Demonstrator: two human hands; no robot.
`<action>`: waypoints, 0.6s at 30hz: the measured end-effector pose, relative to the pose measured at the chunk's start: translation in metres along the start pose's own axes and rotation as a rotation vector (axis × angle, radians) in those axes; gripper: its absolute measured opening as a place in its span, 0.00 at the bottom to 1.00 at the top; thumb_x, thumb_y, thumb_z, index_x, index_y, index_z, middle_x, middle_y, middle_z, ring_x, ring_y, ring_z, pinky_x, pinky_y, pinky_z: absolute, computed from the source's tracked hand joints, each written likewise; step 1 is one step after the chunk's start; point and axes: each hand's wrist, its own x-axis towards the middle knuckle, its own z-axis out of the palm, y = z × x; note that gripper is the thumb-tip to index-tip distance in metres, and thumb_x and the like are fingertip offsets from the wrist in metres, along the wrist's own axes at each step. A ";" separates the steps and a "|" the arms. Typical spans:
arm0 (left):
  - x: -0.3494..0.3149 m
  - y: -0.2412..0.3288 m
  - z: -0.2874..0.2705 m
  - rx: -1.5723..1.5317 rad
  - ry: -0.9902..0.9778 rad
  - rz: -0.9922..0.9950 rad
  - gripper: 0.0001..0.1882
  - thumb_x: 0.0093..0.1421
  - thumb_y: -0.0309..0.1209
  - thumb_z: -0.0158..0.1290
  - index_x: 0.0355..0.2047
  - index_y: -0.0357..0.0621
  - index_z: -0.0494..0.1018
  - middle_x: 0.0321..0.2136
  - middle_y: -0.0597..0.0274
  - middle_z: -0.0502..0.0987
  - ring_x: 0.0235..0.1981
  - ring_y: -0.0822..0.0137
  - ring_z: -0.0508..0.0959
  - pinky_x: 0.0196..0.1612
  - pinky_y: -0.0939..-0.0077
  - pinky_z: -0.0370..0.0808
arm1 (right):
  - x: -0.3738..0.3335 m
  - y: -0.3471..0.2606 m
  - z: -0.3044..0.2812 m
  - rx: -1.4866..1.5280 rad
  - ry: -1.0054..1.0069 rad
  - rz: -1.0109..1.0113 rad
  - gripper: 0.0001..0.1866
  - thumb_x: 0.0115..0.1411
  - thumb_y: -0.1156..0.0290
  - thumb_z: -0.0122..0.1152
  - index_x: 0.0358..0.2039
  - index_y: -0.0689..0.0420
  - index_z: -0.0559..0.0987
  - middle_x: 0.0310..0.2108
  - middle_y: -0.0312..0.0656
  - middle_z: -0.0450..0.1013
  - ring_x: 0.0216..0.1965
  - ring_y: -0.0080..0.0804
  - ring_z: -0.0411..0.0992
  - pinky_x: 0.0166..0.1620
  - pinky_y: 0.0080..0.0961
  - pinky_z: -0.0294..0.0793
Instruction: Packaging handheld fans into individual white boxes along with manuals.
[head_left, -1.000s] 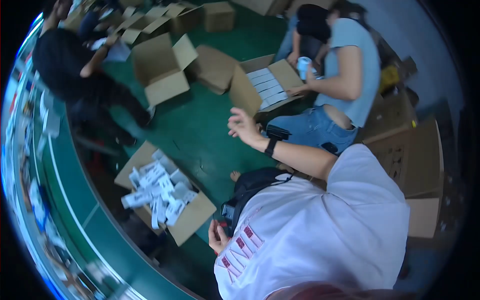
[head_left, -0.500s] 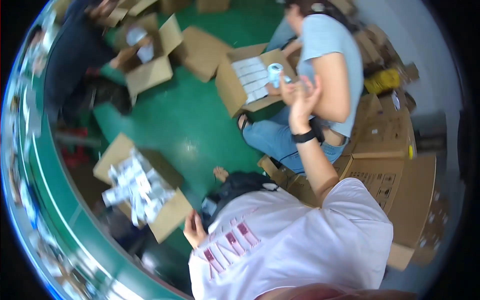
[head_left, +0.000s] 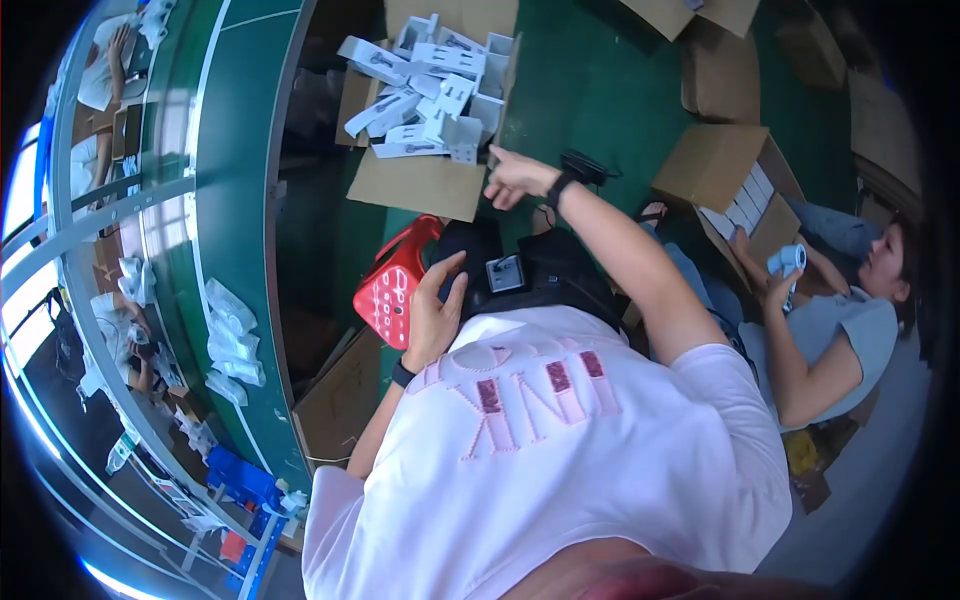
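Note:
My right hand (head_left: 520, 178) reaches forward with its fingers apart and nothing in it. Its index finger points at an open cardboard carton (head_left: 415, 185), close to the front flap. Inside that carton, small white boxes (head_left: 440, 95) lie in a loose heap, several with a printed picture on them. My left hand (head_left: 437, 315) rests by my lap, empty, its fingers spread. Just left of it is a red plastic stool (head_left: 385, 300) with holes in its top. A dark square object (head_left: 505, 273) sits at my lap, too unclear to name.
On the right a seated co-worker (head_left: 830, 340) holds a light-blue rounded device (head_left: 787, 260) beside a carton (head_left: 715, 165) with rows of white boxes. Along the left runs a green workbench (head_left: 240, 200) carrying clear plastic bags (head_left: 232, 340). Flattened cardboard (head_left: 345, 400) leans beneath it.
My view has turned left, bringing the heaped carton ahead of me and the red stool into sight. My right arm has gone from raised near the co-worker to stretched toward the heaped carton.

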 end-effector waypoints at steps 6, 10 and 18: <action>-0.003 -0.028 -0.082 0.111 0.101 -0.120 0.15 0.62 0.24 0.49 0.49 0.36 0.72 0.43 0.55 0.77 0.47 0.68 0.75 0.52 0.76 0.69 | 0.124 -0.023 0.040 0.042 0.306 -0.004 0.48 0.50 0.74 0.60 0.67 0.53 0.43 0.50 0.55 0.67 0.26 0.39 0.76 0.27 0.34 0.78; 0.004 -0.054 -0.148 -0.038 0.165 -0.273 0.14 0.63 0.24 0.48 0.49 0.33 0.72 0.42 0.56 0.77 0.44 0.70 0.74 0.51 0.79 0.68 | 0.171 -0.021 0.047 -0.080 0.463 0.061 0.49 0.50 0.69 0.63 0.67 0.49 0.44 0.49 0.53 0.68 0.26 0.39 0.76 0.24 0.33 0.77; 0.022 -0.079 -0.203 -0.145 0.255 -0.368 0.16 0.64 0.25 0.49 0.51 0.33 0.71 0.44 0.53 0.77 0.46 0.67 0.75 0.52 0.77 0.69 | 0.232 0.042 -0.001 -0.951 0.835 -0.082 0.13 0.47 0.63 0.66 0.28 0.60 0.82 0.28 0.53 0.77 0.31 0.51 0.77 0.38 0.40 0.77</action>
